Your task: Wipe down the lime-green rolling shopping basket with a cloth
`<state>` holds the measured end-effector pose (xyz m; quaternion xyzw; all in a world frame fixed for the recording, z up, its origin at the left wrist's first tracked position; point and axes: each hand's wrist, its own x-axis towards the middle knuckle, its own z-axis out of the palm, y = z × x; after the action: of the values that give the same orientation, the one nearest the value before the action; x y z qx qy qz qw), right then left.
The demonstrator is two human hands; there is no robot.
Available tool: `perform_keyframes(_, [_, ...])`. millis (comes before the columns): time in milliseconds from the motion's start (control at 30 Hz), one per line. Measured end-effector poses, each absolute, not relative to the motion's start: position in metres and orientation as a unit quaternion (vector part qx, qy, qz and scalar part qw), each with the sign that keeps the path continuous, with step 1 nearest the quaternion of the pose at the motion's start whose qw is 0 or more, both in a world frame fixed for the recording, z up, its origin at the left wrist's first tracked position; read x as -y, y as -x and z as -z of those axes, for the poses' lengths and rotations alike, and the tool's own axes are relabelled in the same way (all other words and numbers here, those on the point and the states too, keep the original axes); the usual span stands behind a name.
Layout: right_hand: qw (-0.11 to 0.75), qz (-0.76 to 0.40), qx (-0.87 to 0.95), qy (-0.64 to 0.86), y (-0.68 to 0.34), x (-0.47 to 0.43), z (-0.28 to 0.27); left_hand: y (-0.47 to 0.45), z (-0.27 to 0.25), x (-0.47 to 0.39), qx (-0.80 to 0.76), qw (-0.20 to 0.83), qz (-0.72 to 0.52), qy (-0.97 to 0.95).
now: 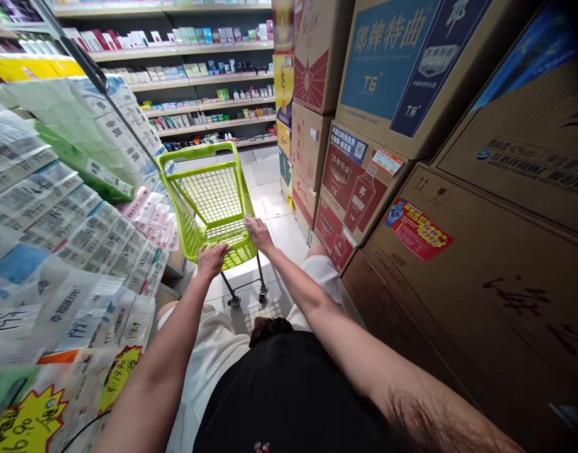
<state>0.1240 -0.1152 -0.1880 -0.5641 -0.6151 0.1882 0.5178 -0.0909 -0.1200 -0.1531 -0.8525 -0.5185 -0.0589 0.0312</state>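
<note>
A lime-green shopping cart (244,179) with a grid basket stands on the tiled floor in front of me. My left hand (212,259) is closed over the near left part of its rim. On the near right corner of the same rim, my right hand (258,233) is wrapped round the edge. I see only the grid walls and floor of the basket, with no goods in it. Thin grey legs and dark casters show below the basket.
Wrapped paper packs (72,214) with handwritten prices are piled along the left. Tall stacks of cardboard boxes (411,251) line the right side. Shelves of small packaged goods (204,78) cross the far end. Pale floor tiles (282,236) run between the stacks.
</note>
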Motion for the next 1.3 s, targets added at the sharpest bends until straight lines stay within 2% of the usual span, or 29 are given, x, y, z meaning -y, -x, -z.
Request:
perform_keyframes(133, [0.533, -0.176, 0.626, 0.541, -0.08, 0.174, 0.232, 0.084, 0.144, 0.124, 0.569, 0.028, 0.026, 0.822])
perform_keyframes(200, [0.553, -0.193, 0.552, 0.594, -0.062, 0.184, 0.244, 0.072, 0.14, 0.126, 0.581, 0.021, 0.011, 0.813])
perform_keyframes(300, [0.569, -0.2, 0.392, 0.695, -0.058, 0.175, 0.246, 0.054, 0.136, 0.131, 0.594, 0.007, 0.023, 0.804])
perform_keyframes(400, [0.561, -0.209, 0.348, 0.722, -0.076, 0.154, 0.235, 0.053, 0.135, 0.131, 0.576, -0.014, 0.048, 0.816])
perform_keyframes(633, [0.568, -0.194, 0.381, 0.703, -0.112, 0.132, 0.197, 0.096, 0.147, 0.119, 0.564, 0.027, 0.114, 0.818])
perform_keyframes(767, [0.537, -0.081, 0.487, 0.684, -0.086, 0.157, 0.203, 0.092, 0.159, 0.119, 0.563, 0.029, 0.158, 0.811])
perform_keyframes(933, [0.472, 0.029, 0.678, 0.562, -0.057, 0.174, 0.218, 0.084, 0.16, 0.121, 0.557, 0.019, 0.171, 0.812])
perform_keyframes(1133, [0.476, 0.016, 0.579, 0.662, -0.114, 0.141, 0.191, 0.076, 0.155, 0.119, 0.523, -0.002, 0.13, 0.842])
perform_keyframes(1300, [0.486, 0.041, 0.61, 0.625, -0.079, 0.151, 0.22, 0.051, 0.156, 0.125, 0.556, -0.065, 0.16, 0.813])
